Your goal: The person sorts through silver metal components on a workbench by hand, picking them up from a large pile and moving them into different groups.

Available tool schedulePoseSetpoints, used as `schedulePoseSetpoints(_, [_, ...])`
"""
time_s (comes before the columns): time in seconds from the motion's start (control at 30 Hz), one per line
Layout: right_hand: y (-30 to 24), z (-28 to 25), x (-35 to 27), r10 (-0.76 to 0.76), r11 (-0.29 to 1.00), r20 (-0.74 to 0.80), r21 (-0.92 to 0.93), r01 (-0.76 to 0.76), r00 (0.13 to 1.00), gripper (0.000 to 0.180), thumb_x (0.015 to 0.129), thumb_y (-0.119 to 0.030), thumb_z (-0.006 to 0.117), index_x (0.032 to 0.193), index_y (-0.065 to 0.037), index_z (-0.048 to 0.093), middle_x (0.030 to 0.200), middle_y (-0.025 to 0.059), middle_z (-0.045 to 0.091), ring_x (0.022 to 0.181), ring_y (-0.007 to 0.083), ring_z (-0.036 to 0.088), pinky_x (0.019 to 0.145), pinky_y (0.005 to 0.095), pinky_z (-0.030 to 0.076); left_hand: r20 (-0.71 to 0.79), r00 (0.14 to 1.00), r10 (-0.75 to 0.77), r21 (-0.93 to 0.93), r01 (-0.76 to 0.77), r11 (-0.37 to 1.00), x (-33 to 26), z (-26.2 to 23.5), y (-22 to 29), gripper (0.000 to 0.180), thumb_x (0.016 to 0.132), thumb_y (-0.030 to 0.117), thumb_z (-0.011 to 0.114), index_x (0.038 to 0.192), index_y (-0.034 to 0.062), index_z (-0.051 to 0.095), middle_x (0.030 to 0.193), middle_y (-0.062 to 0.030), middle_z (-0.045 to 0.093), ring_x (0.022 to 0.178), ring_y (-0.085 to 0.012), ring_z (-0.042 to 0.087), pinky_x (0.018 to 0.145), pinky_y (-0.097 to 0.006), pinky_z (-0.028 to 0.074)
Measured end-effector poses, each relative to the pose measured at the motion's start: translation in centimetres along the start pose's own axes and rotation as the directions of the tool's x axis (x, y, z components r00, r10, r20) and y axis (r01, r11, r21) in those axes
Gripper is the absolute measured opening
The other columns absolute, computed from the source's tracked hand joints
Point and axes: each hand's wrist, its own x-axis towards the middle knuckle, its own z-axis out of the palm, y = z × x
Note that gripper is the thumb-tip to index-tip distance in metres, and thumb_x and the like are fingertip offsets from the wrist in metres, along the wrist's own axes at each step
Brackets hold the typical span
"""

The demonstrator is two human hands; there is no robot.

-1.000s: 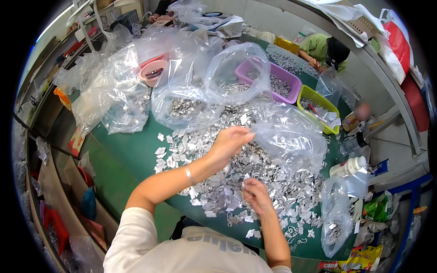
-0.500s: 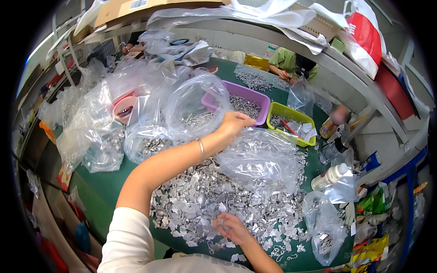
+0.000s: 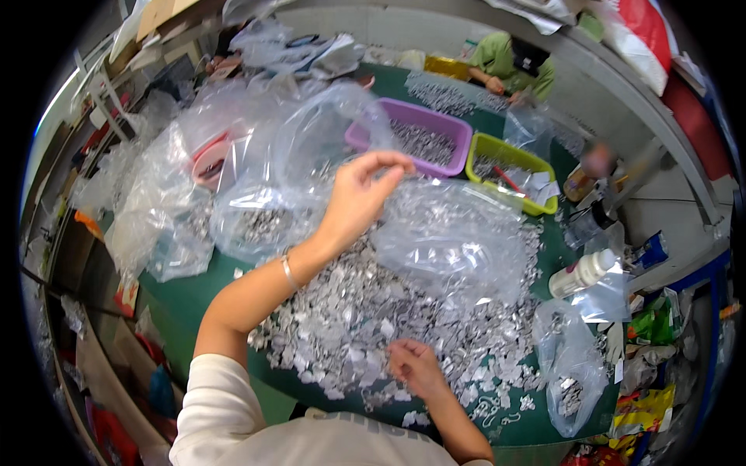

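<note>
My left hand (image 3: 362,193), with a bangle on its wrist, is raised above the table between the large open clear bag (image 3: 329,124) and a clear plastic sheet or bag (image 3: 454,245) on the heap. Its thumb and fingers are drawn close together; anything between them is too small to make out. Low over the near side of a heap of small flat silvery metal pieces (image 3: 334,299) is my right hand (image 3: 420,368). Its fingers are curled in a pinch beside loose pieces, and what they hold cannot be made out.
A purple basin (image 3: 463,149) and a lime-green basin (image 3: 553,180) hold metal parts beyond the heap. A white bottle (image 3: 581,273) and a small bag of parts (image 3: 569,357) lie right. Filled clear bags (image 3: 163,186) crowd the left. Across the table works a person in green (image 3: 495,58).
My left hand has drawn back left from near the purple basin, its fingers now lifted. My right hand has shifted slightly up and right, and its fingers have curled in.
</note>
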Motion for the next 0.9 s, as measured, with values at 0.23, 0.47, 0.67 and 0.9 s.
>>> schedulePoseSetpoints(0.23, [-1.8,1.0,-1.5,-0.096,0.995,-0.173,-0.048,0.089,0.980,0.018,0.089,-0.010,0.054,0.101,0.002,0.059,0.058,-0.0018,0.045,0.049,0.0079,0.042,0.042,0.0198,0.031,0.310,0.947,-0.089,0.584,-0.116,0.804,-14.8,-4.3,-6.5,0.022,0.079,0.011,0.066,0.098,0.0046,0.060,0.093,-0.0049,0.062,0.055,-0.0146,0.055,0.050,-0.026,0.044])
schedulePoseSetpoints(0.47, [-1.3,2.0,0.7,-0.596,0.130,0.099,-0.967,0.218,0.797,0.017,0.075,-0.012,0.066,0.092,-0.008,0.066,0.062,0.0059,0.051,0.052,0.0194,0.051,0.050,0.0308,0.040,0.145,0.969,-0.200,0.821,-0.005,0.570,-19.6,-3.3,-8.7,0.026,0.076,0.013,0.067,0.100,0.0085,0.059,0.102,-0.0067,0.054,0.064,-0.0290,0.060,0.054,-0.038,0.048])
schedulePoseSetpoints(0.67, [0.0,2.9,2.9,-0.450,-0.333,0.248,-0.938,0.096,0.858,0.015,0.076,-0.013,0.064,0.090,-0.011,0.066,0.074,0.0090,0.061,0.064,0.0290,0.062,0.054,0.0395,0.048,0.265,0.945,-0.190,0.826,-0.121,0.551,-20.7,-1.8,-11.6,0.019,0.077,0.015,0.064,0.095,0.0082,0.060,0.096,-0.0069,0.054,0.064,-0.0289,0.060,0.054,-0.039,0.048])
schedulePoseSetpoints(0.9, [0.0,3.3,3.2,-0.264,-0.569,0.307,-0.815,0.109,0.914,0.017,0.075,-0.010,0.059,0.091,-0.011,0.064,0.076,0.0101,0.062,0.064,0.0297,0.063,0.054,0.0397,0.049,0.332,0.921,-0.204,0.807,-0.165,0.567,-20.4,-2.2,-12.3,0.020,0.075,0.011,0.063,0.095,0.0060,0.060,0.094,-0.0098,0.055,0.063,-0.0316,0.059,0.055,-0.041,0.048])
